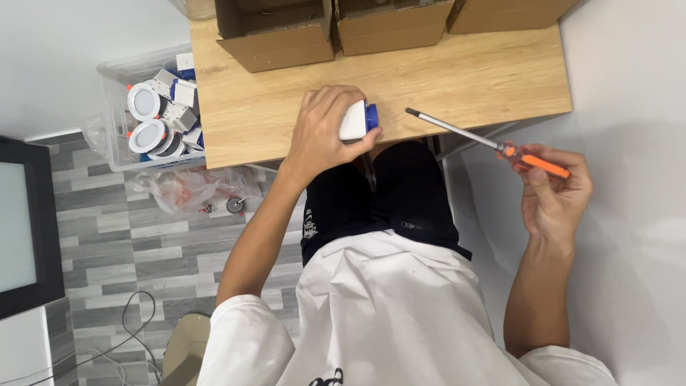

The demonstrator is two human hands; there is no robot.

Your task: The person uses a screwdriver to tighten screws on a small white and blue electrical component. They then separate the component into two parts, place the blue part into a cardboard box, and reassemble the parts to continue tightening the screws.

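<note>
My left hand (pixel 325 132) grips a small white part with a blue end (pixel 359 120) at the near edge of the wooden table (pixel 457 78). My right hand (pixel 554 193) is off the table's right side and holds an orange-handled screwdriver (pixel 532 160). Its metal shaft points up and left over the table's near right corner, with the tip (pixel 410 111) a short way right of the white part and not touching it.
Three open cardboard boxes (pixel 275 32) line the table's far edge. A clear plastic bin (pixel 114 107) of round white lamp fittings stands on the floor at left, with a plastic bag (pixel 189 189) beside it. A dark screen (pixel 25 229) is at far left, and cables (pixel 136 322) lie on the floor.
</note>
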